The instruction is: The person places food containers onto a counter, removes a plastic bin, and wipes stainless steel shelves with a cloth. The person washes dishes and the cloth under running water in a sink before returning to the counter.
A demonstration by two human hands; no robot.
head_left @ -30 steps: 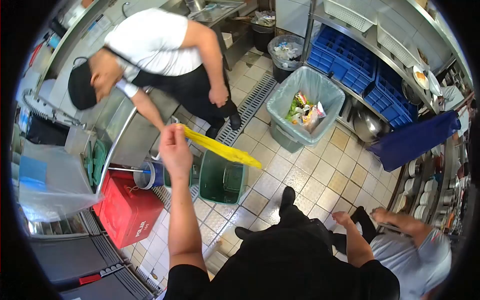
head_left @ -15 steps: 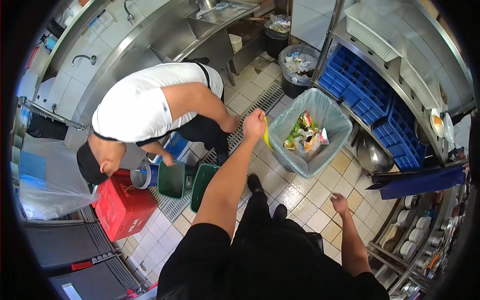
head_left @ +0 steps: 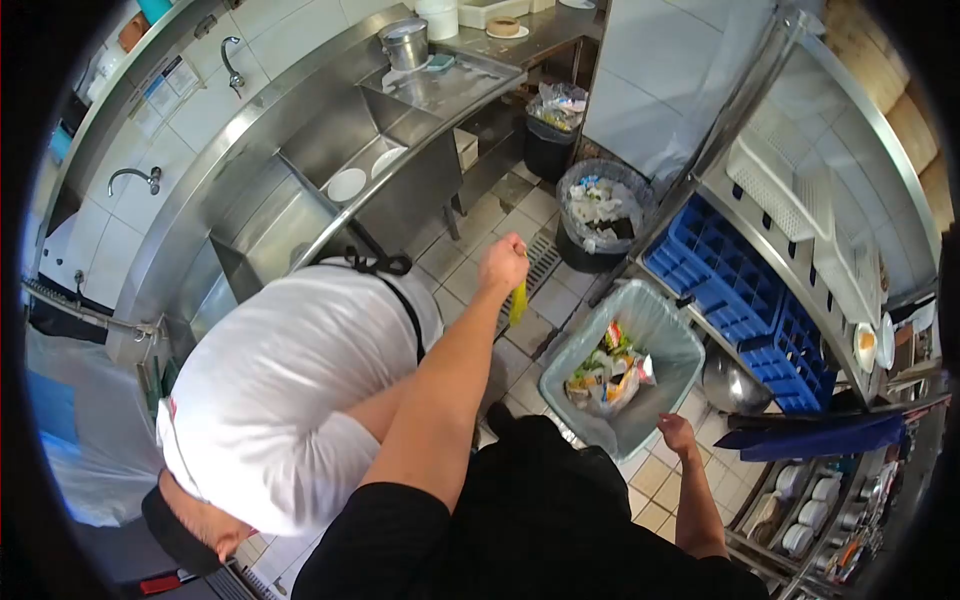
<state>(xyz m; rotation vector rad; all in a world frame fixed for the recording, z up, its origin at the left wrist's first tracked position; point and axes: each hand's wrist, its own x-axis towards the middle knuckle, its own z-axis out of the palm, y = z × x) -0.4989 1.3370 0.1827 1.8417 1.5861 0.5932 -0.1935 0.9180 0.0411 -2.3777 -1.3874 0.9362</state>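
My left hand point(head_left: 503, 262) is closed around a limp yellow strip point(head_left: 518, 302), which hangs below the fingers; its kind is not clear. It is held out over the floor, left of a large bin point(head_left: 690, 355) lined with a translucent bag. Food wrappers point(head_left: 612, 375) and green scraps lie inside that bin. Low on the right, my right hand point(head_left: 677, 433) hangs with loosely bent fingers and nothing visible in it. In the picture it overlaps the bin's near right rim; whether it touches cannot be told.
A co-worker in a white shirt point(head_left: 290, 390) bends over close on my left. Two smaller bins point(head_left: 585, 245) point(head_left: 548, 145) stand behind. Blue crates point(head_left: 725, 275) fill the right rack, above a metal bowl point(head_left: 735, 380). Steel sinks point(head_left: 330, 150) line the left wall.
The view has shifted, and the co-worker appears nearer and lower. My left hand now appears apart from the bin's left rim, with the yellow strip dangling. My right hand appears closer to the bin.
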